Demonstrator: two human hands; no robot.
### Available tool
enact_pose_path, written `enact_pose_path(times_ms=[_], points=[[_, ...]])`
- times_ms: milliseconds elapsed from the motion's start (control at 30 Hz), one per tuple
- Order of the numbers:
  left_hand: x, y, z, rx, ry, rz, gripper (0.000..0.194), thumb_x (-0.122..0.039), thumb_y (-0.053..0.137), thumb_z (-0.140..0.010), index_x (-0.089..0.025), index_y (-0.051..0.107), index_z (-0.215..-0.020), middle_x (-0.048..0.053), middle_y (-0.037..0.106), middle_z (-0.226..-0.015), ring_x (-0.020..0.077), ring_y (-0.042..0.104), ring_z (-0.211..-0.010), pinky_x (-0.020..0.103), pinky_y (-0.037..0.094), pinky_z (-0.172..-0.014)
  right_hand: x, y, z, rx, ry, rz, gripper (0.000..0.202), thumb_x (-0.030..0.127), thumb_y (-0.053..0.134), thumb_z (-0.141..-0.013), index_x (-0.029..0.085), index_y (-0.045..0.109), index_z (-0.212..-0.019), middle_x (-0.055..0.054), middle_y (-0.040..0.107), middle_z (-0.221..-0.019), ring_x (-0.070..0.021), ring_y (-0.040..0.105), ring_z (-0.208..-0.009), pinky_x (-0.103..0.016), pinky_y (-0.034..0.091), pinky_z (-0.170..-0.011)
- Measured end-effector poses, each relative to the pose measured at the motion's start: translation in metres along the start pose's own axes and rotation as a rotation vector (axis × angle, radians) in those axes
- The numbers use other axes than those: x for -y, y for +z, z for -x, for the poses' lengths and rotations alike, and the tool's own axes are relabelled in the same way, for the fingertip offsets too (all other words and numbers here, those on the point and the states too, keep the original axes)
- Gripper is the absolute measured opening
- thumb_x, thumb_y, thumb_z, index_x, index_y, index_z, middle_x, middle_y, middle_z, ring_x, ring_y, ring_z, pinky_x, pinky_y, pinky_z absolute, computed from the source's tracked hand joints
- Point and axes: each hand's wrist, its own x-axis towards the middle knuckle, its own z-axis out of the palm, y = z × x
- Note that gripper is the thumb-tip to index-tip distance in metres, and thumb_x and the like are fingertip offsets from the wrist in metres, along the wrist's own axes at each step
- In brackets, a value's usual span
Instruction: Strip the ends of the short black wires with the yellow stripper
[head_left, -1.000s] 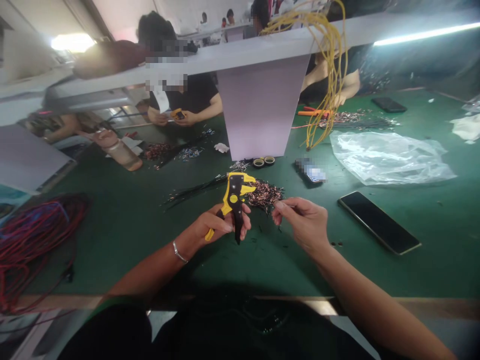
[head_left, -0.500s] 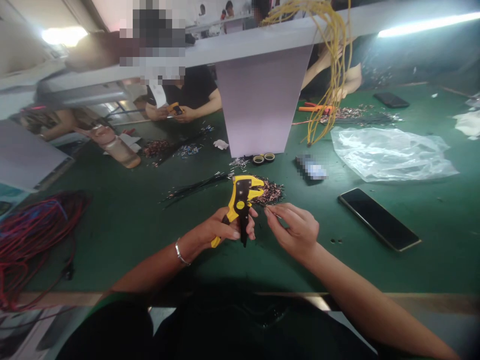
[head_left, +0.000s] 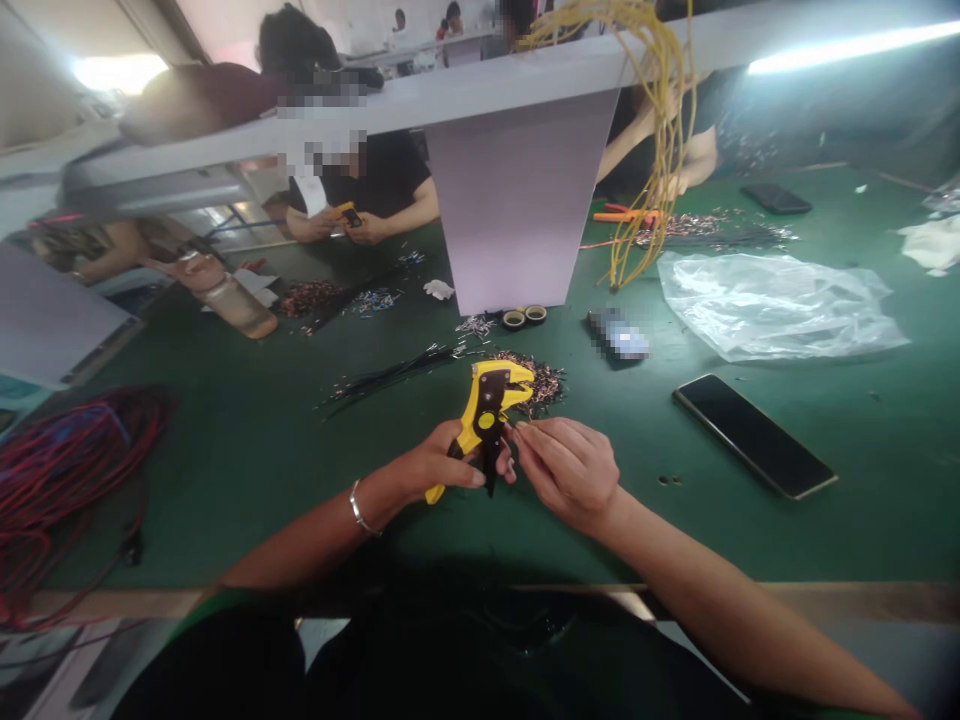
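Observation:
My left hand (head_left: 450,462) is closed around the handles of a yellow and black wire stripper (head_left: 487,420), its jaws pointing up and to the right. Close beside the tool, my right hand (head_left: 574,470) pinches with thumb and forefinger near the lower jaw. Whatever sits between those fingertips is too small to make out. Just beyond the jaws lies a pile of short copper-tipped wire pieces (head_left: 544,385). A bundle of thin black wires (head_left: 397,370) is spread on the green table (head_left: 300,510) to the left of the tool.
A phone (head_left: 754,435) and a clear plastic bag (head_left: 780,305) lie at right. Red and blue cable coils (head_left: 75,460) are at far left. Two tape rolls (head_left: 525,317) sit by an upright panel (head_left: 517,210). Yellow wires (head_left: 652,130) hang from the shelf; co-workers sit opposite.
My right hand has moved left, closer to the wire stripper. The stripper has shifted slightly right and down, still in my left hand. The whole view has drifted a little.

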Motion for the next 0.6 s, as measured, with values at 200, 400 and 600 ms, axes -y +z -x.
enact_pose_path(times_ms=[200,400,600], points=[[0.0008,0.0012,0.0004,-0.018,-0.045,0.000,0.024,-0.024,0.074,-0.069,-0.014,0.067,-0.090,0.006,0.065,-0.085,0.0189,0.061,-0.079,0.034,0.048,-0.078,0.0012,0.0005,-0.0002,0.031,-0.006,-0.022,0.019,0.004,0.061,-0.090,0.014,0.068,-0.104,-0.008,0.076,-0.080,-0.0188,0.070,-0.068,-0.033,0.062,-0.063],[0.0021,0.0042,-0.0007,-0.084,-0.017,-0.019,0.024,-0.026,0.076,-0.069,-0.014,0.065,-0.086,0.005,0.064,-0.079,0.0176,0.060,-0.072,0.033,0.050,-0.071,0.0008,0.0008,0.0020,0.063,-0.005,-0.027,0.018,0.007,0.060,-0.092,0.017,0.069,-0.103,-0.007,0.076,-0.079,-0.0195,0.070,-0.067,-0.035,0.063,-0.063],[0.0036,0.0051,-0.0003,-0.120,0.015,-0.148,0.020,-0.028,0.075,-0.076,-0.013,0.062,-0.082,0.003,0.064,-0.073,0.0153,0.061,-0.067,0.031,0.051,-0.069,0.0004,0.0019,0.0030,0.077,-0.009,-0.036,0.020,0.006,0.058,-0.091,0.016,0.070,-0.103,-0.009,0.075,-0.079,-0.0204,0.071,-0.069,-0.036,0.063,-0.065]])
